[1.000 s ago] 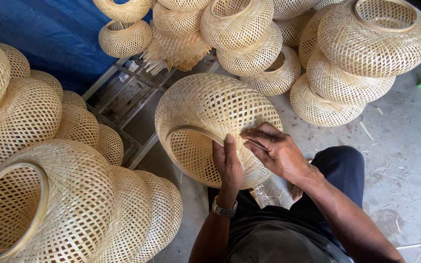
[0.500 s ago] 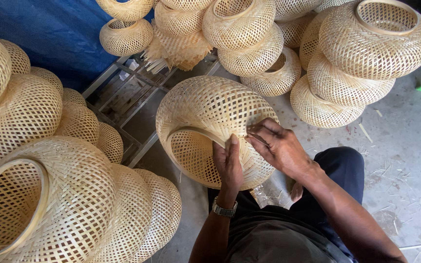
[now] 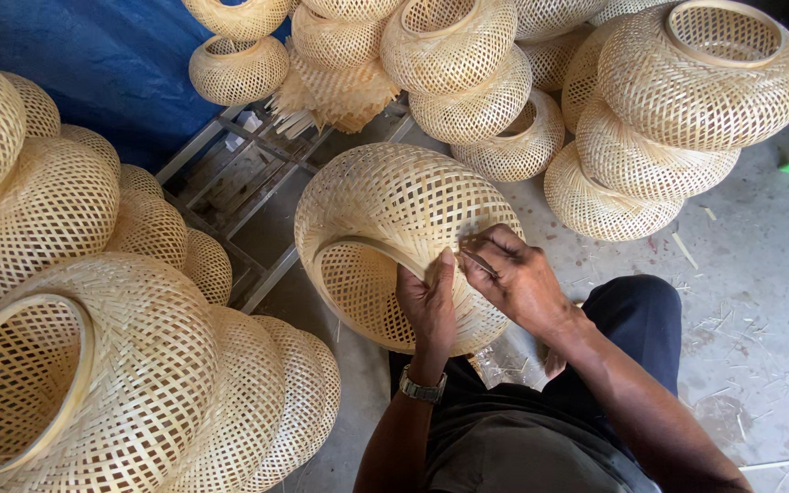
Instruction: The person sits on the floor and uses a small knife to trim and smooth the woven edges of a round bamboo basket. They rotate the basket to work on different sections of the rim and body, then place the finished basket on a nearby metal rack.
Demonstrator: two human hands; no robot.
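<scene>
A round woven bamboo lampshade (image 3: 385, 205) rests tilted on my lap, its open ringed mouth facing lower left. My left hand (image 3: 428, 301), a watch on its wrist, grips the rim of that mouth with the thumb on top. My right hand (image 3: 515, 278) lies on the weave just right of the rim, its fingers pinching a thin bamboo strip (image 3: 478, 261) at the edge. My dark trousers (image 3: 636, 319) show beneath.
Stacks of finished woven shades surround me: a large pile at left (image 3: 75, 347), more at the back (image 3: 449, 46) and right (image 3: 687, 100). A blue tarp (image 3: 93, 55) hangs at upper left. A metal frame (image 3: 230, 183) lies on the concrete floor (image 3: 760, 301) with bamboo scraps.
The shade has turned slightly in my lap. My right hand has shifted a little along the weave near the rim, while my left hand keeps its hold.
</scene>
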